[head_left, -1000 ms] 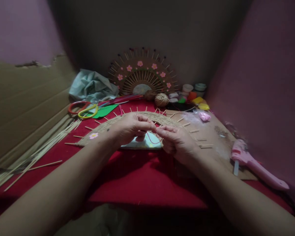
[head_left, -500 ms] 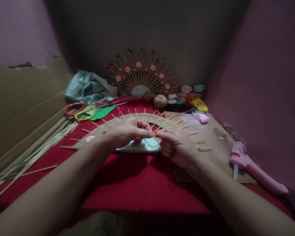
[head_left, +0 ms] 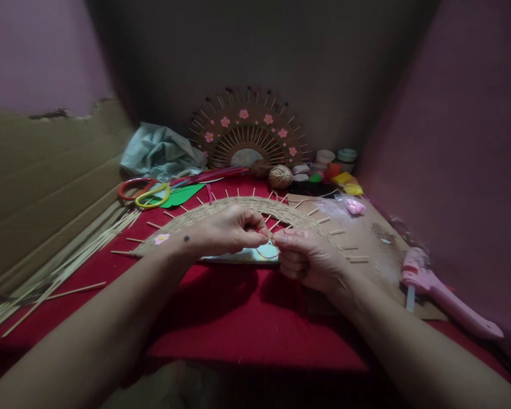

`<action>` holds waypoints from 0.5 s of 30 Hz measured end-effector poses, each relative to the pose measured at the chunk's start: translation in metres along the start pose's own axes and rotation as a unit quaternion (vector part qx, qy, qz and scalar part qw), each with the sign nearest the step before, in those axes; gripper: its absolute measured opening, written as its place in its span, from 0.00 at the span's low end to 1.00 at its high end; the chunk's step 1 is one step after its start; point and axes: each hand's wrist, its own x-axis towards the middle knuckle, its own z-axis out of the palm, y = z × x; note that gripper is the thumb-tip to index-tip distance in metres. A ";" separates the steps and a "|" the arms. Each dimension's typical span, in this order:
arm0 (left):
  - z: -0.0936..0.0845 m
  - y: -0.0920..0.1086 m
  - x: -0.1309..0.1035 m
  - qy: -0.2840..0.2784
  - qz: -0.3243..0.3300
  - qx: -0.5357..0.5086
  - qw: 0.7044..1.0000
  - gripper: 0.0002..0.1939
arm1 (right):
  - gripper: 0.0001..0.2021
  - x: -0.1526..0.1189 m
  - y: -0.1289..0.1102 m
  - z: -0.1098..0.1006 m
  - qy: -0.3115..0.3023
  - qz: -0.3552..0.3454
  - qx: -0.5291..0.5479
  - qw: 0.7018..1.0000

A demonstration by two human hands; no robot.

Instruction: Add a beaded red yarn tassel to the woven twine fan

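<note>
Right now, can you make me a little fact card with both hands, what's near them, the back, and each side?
Left hand: fingertips pinching a thin string
Right hand: pinching string too, fingertips close to the left hand's
Near the hands: woven fan with sticks poking out
Back: flowered fan and ball of yarn
Left side: loose sticks, green sheet
Right side: pink glue gun

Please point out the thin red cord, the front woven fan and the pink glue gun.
Thin red cord (head_left: 267, 258), head view: its drooping loop.
Front woven fan (head_left: 255, 203), head view: top of its woven arc.
Pink glue gun (head_left: 447, 299), head view: its handle.
</note>
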 end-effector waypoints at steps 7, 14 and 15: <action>-0.001 -0.018 0.006 -0.004 0.061 -0.234 0.970 0.14 | 0.10 -0.001 -0.002 -0.001 0.021 -0.050 -0.001 0.999; 0.007 -0.022 0.011 0.016 0.054 -0.336 0.940 0.18 | 0.11 0.000 -0.004 -0.003 0.007 -0.065 0.003 0.998; 0.008 -0.020 0.011 0.020 0.054 -0.339 0.939 0.17 | 0.11 0.000 -0.005 -0.003 0.010 -0.065 0.001 0.998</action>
